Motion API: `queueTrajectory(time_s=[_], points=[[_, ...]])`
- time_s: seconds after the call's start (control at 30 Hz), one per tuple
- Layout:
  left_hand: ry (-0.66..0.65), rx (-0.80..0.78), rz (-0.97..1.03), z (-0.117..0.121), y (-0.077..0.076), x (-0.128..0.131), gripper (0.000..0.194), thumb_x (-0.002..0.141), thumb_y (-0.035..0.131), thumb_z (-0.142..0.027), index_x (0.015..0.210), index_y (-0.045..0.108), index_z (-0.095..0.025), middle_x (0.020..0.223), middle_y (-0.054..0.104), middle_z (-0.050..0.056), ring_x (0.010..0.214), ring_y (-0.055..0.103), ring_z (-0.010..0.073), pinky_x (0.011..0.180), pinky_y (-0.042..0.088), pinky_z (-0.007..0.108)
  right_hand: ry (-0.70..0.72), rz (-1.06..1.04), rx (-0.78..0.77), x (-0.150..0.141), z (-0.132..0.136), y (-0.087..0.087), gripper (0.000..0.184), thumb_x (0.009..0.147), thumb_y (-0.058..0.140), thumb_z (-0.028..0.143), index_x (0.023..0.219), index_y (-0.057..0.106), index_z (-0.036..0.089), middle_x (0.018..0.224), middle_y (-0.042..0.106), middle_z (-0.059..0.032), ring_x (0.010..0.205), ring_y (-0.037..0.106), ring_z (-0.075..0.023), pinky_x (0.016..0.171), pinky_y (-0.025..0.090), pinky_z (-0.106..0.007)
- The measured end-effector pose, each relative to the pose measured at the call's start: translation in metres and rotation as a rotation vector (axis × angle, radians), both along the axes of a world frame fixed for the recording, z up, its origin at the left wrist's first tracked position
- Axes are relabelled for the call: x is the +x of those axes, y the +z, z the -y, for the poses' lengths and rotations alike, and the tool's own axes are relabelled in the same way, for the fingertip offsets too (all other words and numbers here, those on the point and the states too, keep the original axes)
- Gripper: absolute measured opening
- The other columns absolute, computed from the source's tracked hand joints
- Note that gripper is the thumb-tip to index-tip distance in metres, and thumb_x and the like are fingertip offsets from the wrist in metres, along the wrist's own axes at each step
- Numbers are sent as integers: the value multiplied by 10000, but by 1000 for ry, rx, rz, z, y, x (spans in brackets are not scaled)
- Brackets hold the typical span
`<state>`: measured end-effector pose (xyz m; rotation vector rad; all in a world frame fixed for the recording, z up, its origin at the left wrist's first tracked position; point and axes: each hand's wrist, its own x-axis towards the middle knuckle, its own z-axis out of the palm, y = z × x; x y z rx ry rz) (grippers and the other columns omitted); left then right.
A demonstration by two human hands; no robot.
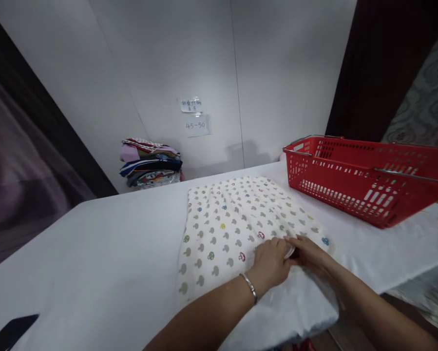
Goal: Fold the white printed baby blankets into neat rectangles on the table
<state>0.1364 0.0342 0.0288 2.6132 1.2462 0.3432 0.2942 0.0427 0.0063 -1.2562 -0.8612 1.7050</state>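
While the table (123, 243) ran out beneath it, the cloth (222, 214) lay spread, its near right edge gathered.
Right of the cloth stood the basket (335, 180); beyond its far left corner, the pile (151, 165). Most of the cloth was laid out, with shallow wrinkles, and only that edge looked worked; how much handling was left could not be judged. The cloth reached forward and leftward from both hands: the left hand (273, 261) grasped the gathered edge with curled fingers, and the right hand (308, 252) pinched it just beside.
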Motion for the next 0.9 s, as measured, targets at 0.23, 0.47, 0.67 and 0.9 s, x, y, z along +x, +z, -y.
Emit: queueTrajectory(time_s=[0.23,0.47,0.67,0.9], points=[[102,1,-117,23,-5,-41,407,768,494,-213,1173,459,-194,1102,525,90,997,488,251,862,386,404,28,196,-77,13,-16,10,128,716,611,167,832,556,156,638,662,-52,521,621,-162,437,524,-231],[224,-6,-256,27,-1,-89,440,756,406,-59,1168,492,-187,1071,541,77,984,489,217,849,369,351,-28,143,-59,9,-41,40,187,718,516,73,894,561,116,663,666,-72,557,631,-180,451,541,-268],[355,-13,-325,30,10,-126,354,772,403,-46,1065,538,-192,1050,555,73,981,507,214,845,382,344,-308,40,217,73,-47,81,175,785,452,95,906,577,120,738,665,-45,662,632,-141,597,546,-232],[352,41,-308,48,-9,-166,426,705,470,-20,1082,557,-198,1076,581,58,1076,516,213,1002,342,343,-236,309,-93,106,7,25,130,714,541,71,827,525,133,595,612,-34,498,586,-152,442,507,-250]])
